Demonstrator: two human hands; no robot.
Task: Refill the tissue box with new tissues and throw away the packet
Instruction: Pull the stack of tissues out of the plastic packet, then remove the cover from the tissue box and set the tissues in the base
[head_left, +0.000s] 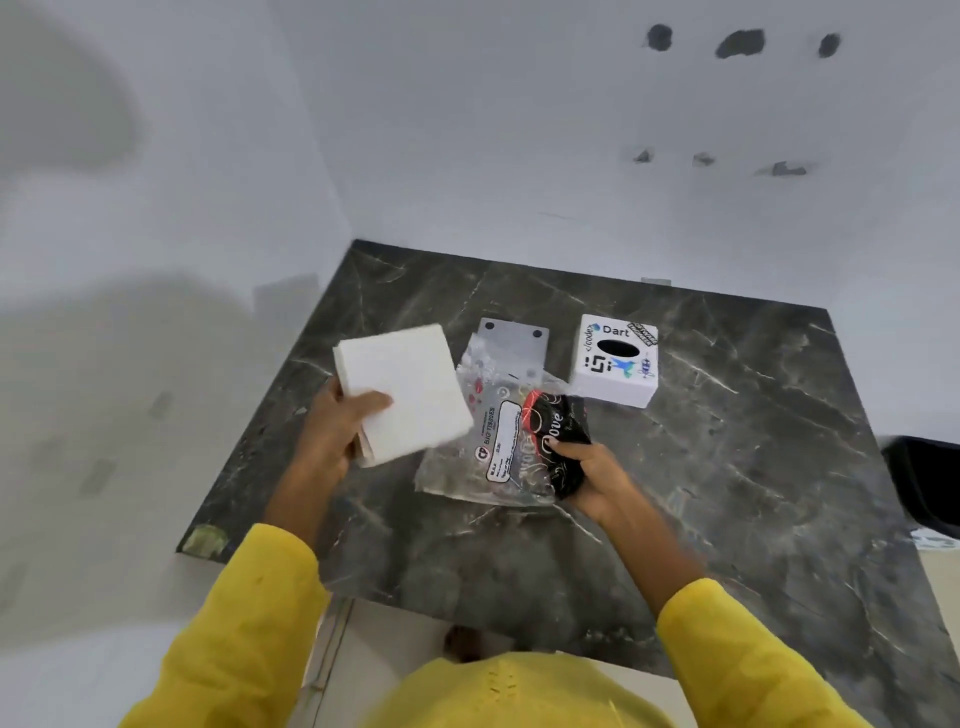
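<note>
Head view, left hand (332, 431) gripping white tissue stack (400, 384), right hand (597, 478) clutching crumpled packet (498, 447) (clear, printed)

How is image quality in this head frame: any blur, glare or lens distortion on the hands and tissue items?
Head view: wide-angle bending at the edges; the tissue stack in the left hand is slightly motion-blurred and nearly overexposed; the clear packet held by the right hand shows glare; tissue box lettering is legible; soft shadows on the left wall.

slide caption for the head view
Left hand lifts tissue stack; right hand holds emptied packet beside tissue box.
</note>
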